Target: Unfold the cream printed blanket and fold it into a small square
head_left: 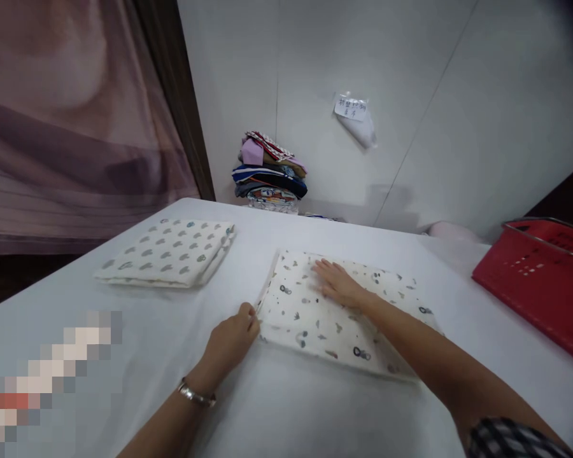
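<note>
A folded white cloth with small printed motifs (310,324) lies flat on the white table in front of me. At its near left corner, my left hand (233,337) has its fingers closed on the cloth's edge; a metal bracelet (197,394) circles that wrist. My right hand (338,284) rests palm down on the cloth's upper part, fingers stretched out. The forearm behind it covers some of the cloth's right side. Farther left, apart from both hands, sits a second folded cloth with grey printed shapes (172,251).
To the right on the table (248,407) stands a red plastic basket (535,280) with a metal handle. A stack of folded fabrics (270,168) rises beyond the far edge, by the wall. A pinkish curtain (76,127) hangs at left. The lower left corner is pixelated.
</note>
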A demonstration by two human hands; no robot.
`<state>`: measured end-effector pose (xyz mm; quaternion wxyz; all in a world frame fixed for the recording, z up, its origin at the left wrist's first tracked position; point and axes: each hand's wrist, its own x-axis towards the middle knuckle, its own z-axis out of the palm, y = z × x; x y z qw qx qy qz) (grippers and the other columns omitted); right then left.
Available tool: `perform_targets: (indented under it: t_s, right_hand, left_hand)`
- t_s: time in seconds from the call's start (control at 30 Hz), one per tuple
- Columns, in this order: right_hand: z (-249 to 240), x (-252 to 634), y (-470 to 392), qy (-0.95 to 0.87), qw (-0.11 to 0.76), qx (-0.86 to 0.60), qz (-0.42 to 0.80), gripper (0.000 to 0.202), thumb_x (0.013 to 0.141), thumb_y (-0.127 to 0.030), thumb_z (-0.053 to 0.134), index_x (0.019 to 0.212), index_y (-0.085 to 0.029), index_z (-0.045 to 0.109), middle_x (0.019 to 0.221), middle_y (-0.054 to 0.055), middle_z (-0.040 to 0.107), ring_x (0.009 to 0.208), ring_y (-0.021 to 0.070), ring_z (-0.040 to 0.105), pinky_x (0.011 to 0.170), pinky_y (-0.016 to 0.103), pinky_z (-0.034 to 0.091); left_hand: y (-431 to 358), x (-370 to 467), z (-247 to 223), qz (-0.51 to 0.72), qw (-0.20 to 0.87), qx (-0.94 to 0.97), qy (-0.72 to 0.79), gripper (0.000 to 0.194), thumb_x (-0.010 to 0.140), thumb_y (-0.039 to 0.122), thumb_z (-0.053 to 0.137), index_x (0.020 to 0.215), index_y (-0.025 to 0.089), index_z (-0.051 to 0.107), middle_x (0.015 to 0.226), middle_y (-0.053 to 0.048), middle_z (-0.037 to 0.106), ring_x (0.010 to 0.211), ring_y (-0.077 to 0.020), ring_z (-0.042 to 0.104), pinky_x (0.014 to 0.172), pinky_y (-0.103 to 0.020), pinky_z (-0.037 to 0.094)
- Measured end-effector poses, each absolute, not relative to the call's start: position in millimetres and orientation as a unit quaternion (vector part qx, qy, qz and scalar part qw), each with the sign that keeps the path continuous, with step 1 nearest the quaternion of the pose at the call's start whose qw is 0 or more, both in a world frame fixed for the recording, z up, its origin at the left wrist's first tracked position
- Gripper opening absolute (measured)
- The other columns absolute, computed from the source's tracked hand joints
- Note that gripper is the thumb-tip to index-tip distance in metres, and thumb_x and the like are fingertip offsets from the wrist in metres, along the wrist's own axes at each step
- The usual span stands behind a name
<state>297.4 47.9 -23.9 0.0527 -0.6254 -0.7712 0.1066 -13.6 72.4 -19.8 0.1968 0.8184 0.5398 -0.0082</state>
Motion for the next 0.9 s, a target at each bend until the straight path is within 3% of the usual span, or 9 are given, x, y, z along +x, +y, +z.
perform_targets:
  t_s: [0.2, 0.5, 0.9]
  right_hand:
    - [-47.7, 321.9, 85.1, -0.737, 0.022, -0.665, 0.124, 0.072, 0.089, -0.066, 0.016, 0.147, -0.024, 0.024, 0.154, 0.002, 0.014, 0.142, 0.0240, 0.006, 0.114, 0.049, 0.004]
    - [-34.0, 253.5, 134.3, -0.812, 0.051, -0.571, 0.109, 0.074, 0.089, -0.066, 0.016, 0.149, -0.023, 0.018, 0.155, 0.002, 0.008, 0.142, 0.0218, 0.001, 0.114, 0.046, -0.002]
    - [-44.3, 241.4, 149.0, -0.791, 0.045, -0.594, 0.139, 0.075, 0.088, -0.068, 0.017, 0.148, -0.023, 0.018, 0.155, 0.003, 0.007, 0.142, 0.0233, 0.003, 0.113, 0.049, -0.001]
  left_hand:
    - [74.9, -15.5, -21.4, -0.007, 0.220, 0.806, 0.550, 0.009, 0.090, 0.025, 0.035, 0.096, 0.022, 0.041, 0.076, 0.000, 0.064, 0.070, -0.0177, 0.061, 0.056, -0.025, 0.027]
    - [74.9, -15.6, -21.9, -0.019, 0.226, 0.796, 0.561, 0.011, 0.091, 0.025, 0.035, 0.099, 0.022, 0.042, 0.075, 0.000, 0.065, 0.069, -0.0173, 0.062, 0.056, -0.025, 0.027]
    - [78.9, -18.7, -22.0, -0.018, 0.220, 0.790, 0.572, 0.015, 0.090, 0.028, 0.033, 0.100, 0.022, 0.043, 0.076, -0.001, 0.065, 0.069, -0.0189, 0.061, 0.058, -0.026, 0.030]
